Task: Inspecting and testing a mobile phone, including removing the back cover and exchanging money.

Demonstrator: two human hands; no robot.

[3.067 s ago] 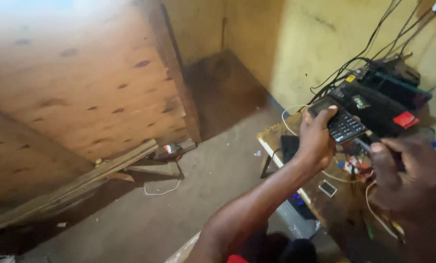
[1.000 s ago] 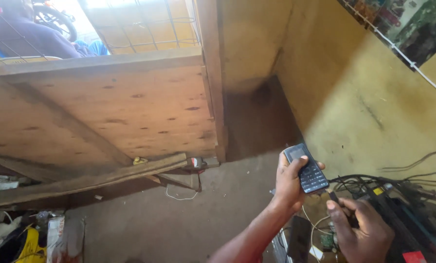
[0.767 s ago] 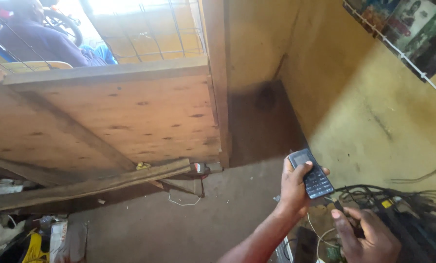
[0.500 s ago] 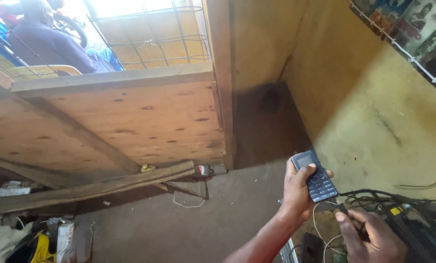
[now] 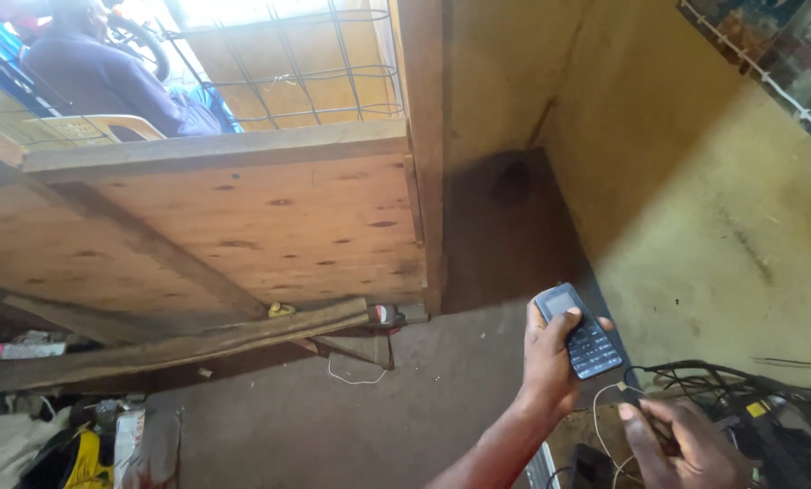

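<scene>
Dark plastic fills my left hand (image 5: 550, 358): a keypad phone (image 5: 580, 330), fingers wrapped round its back, thumb over the edge, held at four o'clock above the concrete floor (image 5: 351, 426); my right hand (image 5: 686, 444), at five o'clock, pinches a thin white cable (image 5: 605, 407) whose plug I cannot make out; the tangle of black wires (image 5: 731, 385) at three o'clock could snag it; a one-handed hold may let the phone slip.

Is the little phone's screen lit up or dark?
Dark. The keypad phone in the left hand shows a plain grey screen with no glow or picture on it.
</scene>
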